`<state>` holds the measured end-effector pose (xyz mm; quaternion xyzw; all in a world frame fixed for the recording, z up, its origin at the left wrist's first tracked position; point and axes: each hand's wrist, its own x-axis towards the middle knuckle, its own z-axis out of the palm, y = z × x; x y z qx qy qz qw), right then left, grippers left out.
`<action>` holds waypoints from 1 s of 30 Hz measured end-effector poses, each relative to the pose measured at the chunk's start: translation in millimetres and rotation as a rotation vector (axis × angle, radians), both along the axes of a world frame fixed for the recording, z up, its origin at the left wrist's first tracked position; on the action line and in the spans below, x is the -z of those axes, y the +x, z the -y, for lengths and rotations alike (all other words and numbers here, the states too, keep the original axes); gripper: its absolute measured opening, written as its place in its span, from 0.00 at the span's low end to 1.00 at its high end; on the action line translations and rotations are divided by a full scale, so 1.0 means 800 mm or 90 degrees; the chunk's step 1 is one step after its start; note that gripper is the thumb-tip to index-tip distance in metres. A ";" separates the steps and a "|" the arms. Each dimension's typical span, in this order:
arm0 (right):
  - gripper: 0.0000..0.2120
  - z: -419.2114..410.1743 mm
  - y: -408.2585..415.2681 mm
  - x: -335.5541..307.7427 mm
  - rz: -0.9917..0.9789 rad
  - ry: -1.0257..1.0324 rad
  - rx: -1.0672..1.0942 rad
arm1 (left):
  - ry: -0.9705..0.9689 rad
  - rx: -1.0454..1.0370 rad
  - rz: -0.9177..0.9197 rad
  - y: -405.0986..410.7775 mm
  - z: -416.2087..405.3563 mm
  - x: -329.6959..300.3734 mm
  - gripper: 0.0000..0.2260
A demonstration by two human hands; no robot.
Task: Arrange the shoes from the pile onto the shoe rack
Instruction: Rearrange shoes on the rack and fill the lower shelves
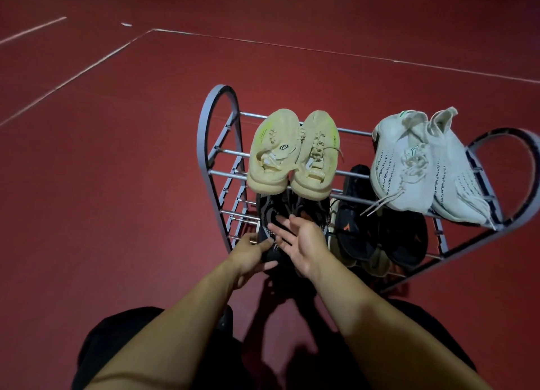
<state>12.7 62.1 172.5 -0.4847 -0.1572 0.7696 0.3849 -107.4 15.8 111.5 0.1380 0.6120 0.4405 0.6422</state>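
Here, mid-frame, the left hand grips the heel of a dark shoe on the rack's lower tier. The right hand hovers beside it, fingers spread. Beige shoes and white shoes sit above.

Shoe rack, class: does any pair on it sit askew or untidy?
Yes. The white pair on the top tier lies angled, toes overhanging the front rail, laces dangling. The beige pair sits fairly straight.

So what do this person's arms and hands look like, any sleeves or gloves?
Both forearms are bare, with no sleeves in view. The left hand and right hand wear no gloves, and no rings or watch can be made out. Dark clothing shows below the arms.
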 end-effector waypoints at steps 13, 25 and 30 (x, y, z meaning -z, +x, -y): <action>0.36 0.020 0.049 0.043 0.262 -0.219 0.097 | -0.022 -0.087 0.079 0.007 0.006 -0.008 0.22; 0.33 -0.003 0.030 0.059 0.108 -0.037 0.125 | 0.099 -0.140 -0.008 0.002 -0.017 -0.017 0.07; 0.28 -0.036 0.038 0.056 0.045 -0.077 0.084 | 0.080 -0.127 -0.024 -0.018 -0.046 -0.005 0.16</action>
